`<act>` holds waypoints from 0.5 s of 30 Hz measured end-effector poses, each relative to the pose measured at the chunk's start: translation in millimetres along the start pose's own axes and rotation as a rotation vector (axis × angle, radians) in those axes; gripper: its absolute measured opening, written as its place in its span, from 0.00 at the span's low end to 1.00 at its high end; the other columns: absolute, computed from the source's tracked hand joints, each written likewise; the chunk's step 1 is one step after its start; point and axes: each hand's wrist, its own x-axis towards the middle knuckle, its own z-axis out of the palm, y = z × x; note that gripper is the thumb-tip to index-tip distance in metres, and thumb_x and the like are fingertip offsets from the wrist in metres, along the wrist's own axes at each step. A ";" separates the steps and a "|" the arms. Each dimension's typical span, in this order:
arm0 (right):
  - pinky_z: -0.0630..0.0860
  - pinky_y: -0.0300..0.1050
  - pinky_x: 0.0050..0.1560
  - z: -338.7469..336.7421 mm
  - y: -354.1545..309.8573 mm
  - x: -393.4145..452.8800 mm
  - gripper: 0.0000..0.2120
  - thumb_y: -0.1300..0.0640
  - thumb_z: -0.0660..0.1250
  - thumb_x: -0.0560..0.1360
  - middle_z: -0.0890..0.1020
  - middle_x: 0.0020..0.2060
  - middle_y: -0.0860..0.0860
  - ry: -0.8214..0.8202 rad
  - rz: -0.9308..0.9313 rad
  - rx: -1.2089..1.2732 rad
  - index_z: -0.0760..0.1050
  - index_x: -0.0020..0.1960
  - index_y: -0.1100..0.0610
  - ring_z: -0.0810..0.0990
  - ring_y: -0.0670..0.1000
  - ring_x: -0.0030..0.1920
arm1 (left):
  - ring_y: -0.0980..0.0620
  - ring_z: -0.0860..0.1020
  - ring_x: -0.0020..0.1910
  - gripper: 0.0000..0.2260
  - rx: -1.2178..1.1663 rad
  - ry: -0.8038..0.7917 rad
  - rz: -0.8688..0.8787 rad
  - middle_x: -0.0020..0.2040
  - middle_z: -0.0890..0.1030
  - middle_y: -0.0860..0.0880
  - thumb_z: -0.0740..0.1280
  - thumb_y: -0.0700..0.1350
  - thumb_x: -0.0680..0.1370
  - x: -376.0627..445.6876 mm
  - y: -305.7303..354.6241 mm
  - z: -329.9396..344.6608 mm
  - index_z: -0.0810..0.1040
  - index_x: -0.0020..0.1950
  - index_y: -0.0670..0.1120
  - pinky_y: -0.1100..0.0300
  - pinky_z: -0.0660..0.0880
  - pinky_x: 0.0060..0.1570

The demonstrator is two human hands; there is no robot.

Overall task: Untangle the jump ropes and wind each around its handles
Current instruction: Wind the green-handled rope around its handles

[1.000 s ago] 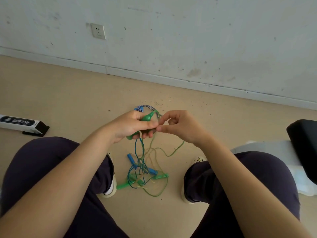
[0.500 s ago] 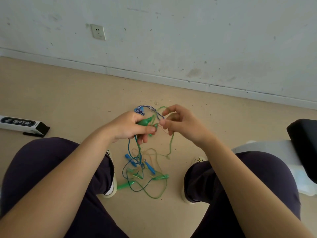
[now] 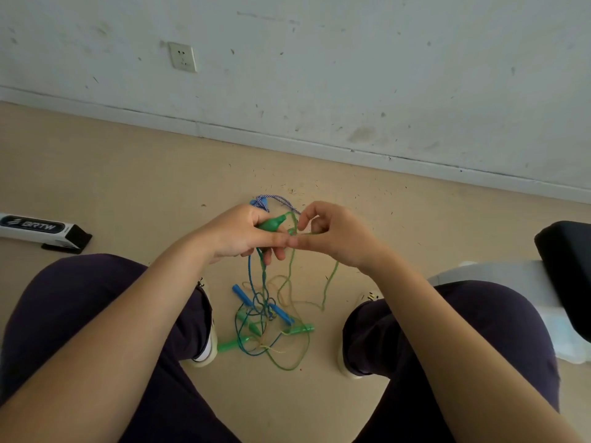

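My left hand (image 3: 238, 236) grips a green jump-rope handle (image 3: 271, 223) held above the floor between my knees. My right hand (image 3: 335, 235) pinches the green rope (image 3: 291, 270) just beside that handle's tip, fingertips touching those of the left. Green, blue and yellowish ropes hang down from both hands into a tangled pile (image 3: 268, 318) on the floor. In the pile lie a blue handle (image 3: 241, 294), another blue handle (image 3: 283, 313) and green handles (image 3: 232, 344) (image 3: 302, 329). A blue-and-white striped rope (image 3: 275, 199) lies behind my hands.
A white and black box (image 3: 38, 230) lies on the floor at left. A black seat edge (image 3: 566, 266) and a white bag (image 3: 511, 282) sit at right. The wall with a socket (image 3: 182, 57) stands ahead. My knees flank the pile.
My right hand has looped the green rope around near the handle tip and come back to pinch it. The hanging green strand has shifted to the right; the pile has shifted slightly.
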 end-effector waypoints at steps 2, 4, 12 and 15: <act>0.60 0.33 0.28 -4.2 -1.3 0.1 0.09 0.54 0.77 0.70 0.68 0.21 0.42 0.003 0.012 -0.129 0.78 0.42 0.56 0.65 0.41 0.22 | 0.54 0.82 0.36 0.06 0.044 -0.021 -0.022 0.41 0.87 0.48 0.73 0.46 0.75 -2.0 -0.8 -5.8 0.83 0.48 0.43 0.65 0.63 0.26; 0.60 0.30 0.25 -8.7 -1.5 -1.8 0.07 0.54 0.76 0.72 0.70 0.18 0.40 0.034 0.033 -0.128 0.79 0.40 0.54 0.66 0.41 0.20 | 0.56 0.83 0.37 0.08 0.108 -0.027 -0.077 0.40 0.87 0.49 0.73 0.44 0.76 -5.0 -2.3 -10.8 0.83 0.50 0.41 0.68 0.64 0.26; 0.79 0.46 0.42 -12.1 7.5 0.3 0.03 0.60 0.72 0.75 0.82 0.34 0.51 0.062 -0.005 0.155 0.80 0.47 0.59 0.79 0.49 0.34 | 0.59 0.80 0.30 0.06 0.046 0.099 -0.041 0.34 0.85 0.48 0.73 0.41 0.76 -7.1 0.5 -9.6 0.81 0.47 0.37 0.74 0.66 0.26; 0.76 0.41 0.39 0.9 3.4 -1.4 0.09 0.60 0.74 0.72 0.82 0.35 0.50 -0.067 -0.022 0.152 0.78 0.52 0.56 0.79 0.49 0.34 | 0.57 0.80 0.32 0.06 0.007 0.056 -0.004 0.36 0.86 0.47 0.73 0.44 0.76 -6.8 3.0 -1.5 0.81 0.47 0.41 0.69 0.65 0.27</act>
